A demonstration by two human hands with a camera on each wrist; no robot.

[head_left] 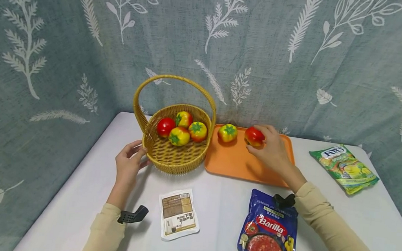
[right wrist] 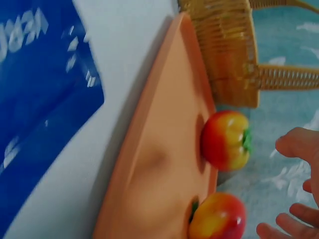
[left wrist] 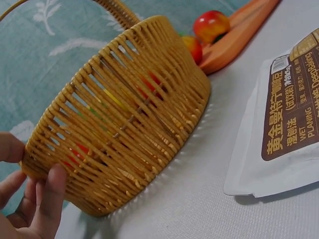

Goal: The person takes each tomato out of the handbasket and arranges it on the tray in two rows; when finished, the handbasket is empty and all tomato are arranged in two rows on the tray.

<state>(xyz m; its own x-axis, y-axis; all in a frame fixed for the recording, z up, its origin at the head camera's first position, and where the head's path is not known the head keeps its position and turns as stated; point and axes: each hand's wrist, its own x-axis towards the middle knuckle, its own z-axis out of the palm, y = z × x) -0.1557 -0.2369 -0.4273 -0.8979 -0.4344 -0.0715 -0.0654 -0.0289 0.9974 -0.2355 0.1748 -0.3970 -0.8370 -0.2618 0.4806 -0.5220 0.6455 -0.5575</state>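
Observation:
My left hand (head_left: 129,161) holds the rim of a wicker basket (head_left: 174,166) at its left side, its fingertips on the rim and outer wall. Inside lie several glossy fruits (head_left: 179,136), red and yellow, some showing green leafy tops. Right of the basket is an orange tray (head_left: 235,165) bearing two more. One, a yellow-and-red fruit (head_left: 227,132) with a green top, sits near the tray's left end. Around the other, a redder fruit (head_left: 254,137), my right hand (head_left: 271,147) spreads thumb and fingers; the right wrist view shows them apart from it.
A white-and-brown packet (head_left: 179,214) lies in front of the basket. The blue Barilla pouch (head_left: 268,233) is under the right forearm. At far right lies a green Fox's bag (head_left: 344,168). A patterned curtain (head_left: 256,47) borders the white table (head_left: 215,213) behind and at left.

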